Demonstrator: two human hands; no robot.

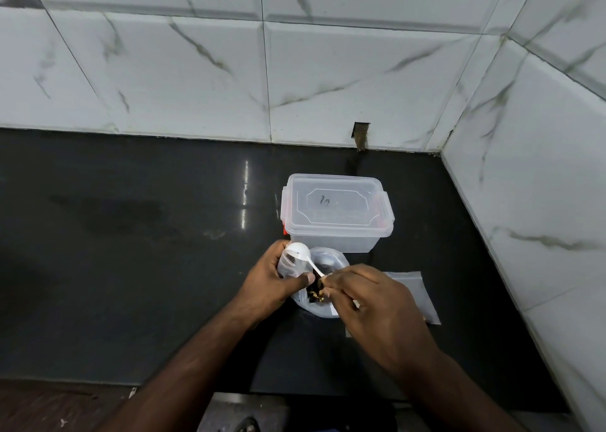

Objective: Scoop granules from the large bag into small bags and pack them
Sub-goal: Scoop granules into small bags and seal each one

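Observation:
My left hand (pixel 273 275) grips a small clear bag (pixel 292 266) and holds its mouth upward. My right hand (pixel 367 295) pinches the handle of a white plastic spoon (pixel 300 252); the spoon's bowl sits over the small bag's opening. Beneath both hands lies the large clear bag (pixel 323 303), open, with dark and golden granules (pixel 316 295) showing inside. Whether the spoon carries granules is hidden from this angle.
A clear lidded plastic box (pixel 336 215) stands just behind the bags on the black countertop (pixel 131 251). Flat empty small bags (pixel 416 295) lie to the right under my right wrist. Tiled walls close off the back and right side.

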